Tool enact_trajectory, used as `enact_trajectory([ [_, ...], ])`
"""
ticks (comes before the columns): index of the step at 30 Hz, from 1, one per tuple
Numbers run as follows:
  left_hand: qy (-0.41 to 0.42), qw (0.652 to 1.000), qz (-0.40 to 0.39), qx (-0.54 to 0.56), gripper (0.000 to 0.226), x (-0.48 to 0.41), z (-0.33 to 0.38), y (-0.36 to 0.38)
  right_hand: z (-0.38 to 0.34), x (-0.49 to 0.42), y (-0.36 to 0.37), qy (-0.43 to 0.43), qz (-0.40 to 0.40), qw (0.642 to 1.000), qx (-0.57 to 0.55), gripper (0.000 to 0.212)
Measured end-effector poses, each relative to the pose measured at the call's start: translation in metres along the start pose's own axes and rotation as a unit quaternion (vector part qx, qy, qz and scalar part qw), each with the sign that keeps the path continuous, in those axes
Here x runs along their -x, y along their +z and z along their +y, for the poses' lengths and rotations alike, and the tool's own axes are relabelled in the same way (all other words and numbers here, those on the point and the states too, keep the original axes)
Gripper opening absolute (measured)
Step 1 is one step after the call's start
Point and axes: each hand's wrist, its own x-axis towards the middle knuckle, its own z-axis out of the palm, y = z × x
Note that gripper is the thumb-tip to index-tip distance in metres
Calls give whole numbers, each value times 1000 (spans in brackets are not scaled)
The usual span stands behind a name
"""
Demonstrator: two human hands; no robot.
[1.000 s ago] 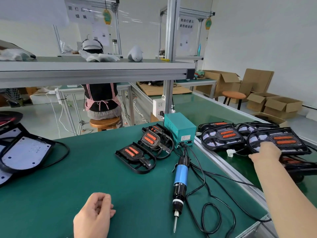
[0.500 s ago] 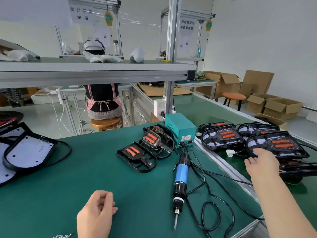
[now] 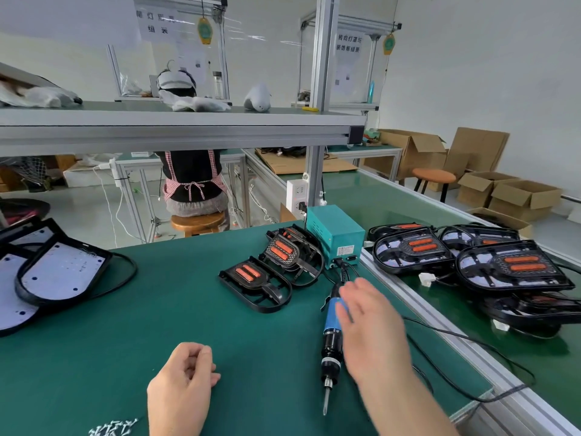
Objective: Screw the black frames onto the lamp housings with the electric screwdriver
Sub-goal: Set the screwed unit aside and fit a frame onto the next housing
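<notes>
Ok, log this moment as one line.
right hand: open, over electric screwdriver, no grip | left hand: loosely curled on green mat | electric screwdriver: lying flat, bit toward person | black frames: untouched

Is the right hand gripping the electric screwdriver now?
No, the right hand is open with straight fingers above the electric screwdriver, which lies flat on the green table.
</notes>
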Motion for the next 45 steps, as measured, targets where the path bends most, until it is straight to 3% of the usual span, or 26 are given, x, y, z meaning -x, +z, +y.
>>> enact_trajectory([
  [3, -4, 1000, 0, -4, 18, 1, 2, 0, 5, 26, 52, 65, -35, 992, -103, 16],
  [6, -9, 1000, 0, 4, 18, 2, 2, -1, 21, 41, 94, 127, -64, 983, -120, 14],
  [8, -9, 1000, -1, 3, 18, 0, -1, -1, 29, 45, 119, 158, -84, 976, -124, 31],
  [11, -20, 999, 14, 21, 19, -3, -4, -1, 47, 42, 148, 184, -91, 974, -101, 41],
  [14, -27, 999, 28, 27, 20, -6, -5, -2, 62, 36, 165, 145, -76, 986, -25, 40],
  [17, -11, 999, 39, -33, 16, -7, -4, -3, 74, 35, 170, 61, -96, 990, 79, 40],
  [22, 7, 992, 2, -127, 24, -8, -2, -3, 86, 39, 167, -61, -157, 964, 206, 38],
  [27, 55, 960, -87, -259, 38, -15, -8, -15, 88, 40, 170, -86, -179, 951, 236, 34],
  [32, 96, 914, -93, -384, 60, -22, -16, -38, 88, 38, 170, -94, -191, 946, 245, 30],
  [35, 99, 910, -86, -394, 62, -25, -18, -45, 89, 39, 170, -93, -188, 947, 243, 31],
  [38, 82, 885, -80, -451, 60, -26, -18, -50, 89, 39, 170, -90, -187, 949, 239, 30],
  [45, 15, 882, -75, -465, 54, -33, -24, -55, 93, 37, 172, -92, -174, 951, 237, 29],
])
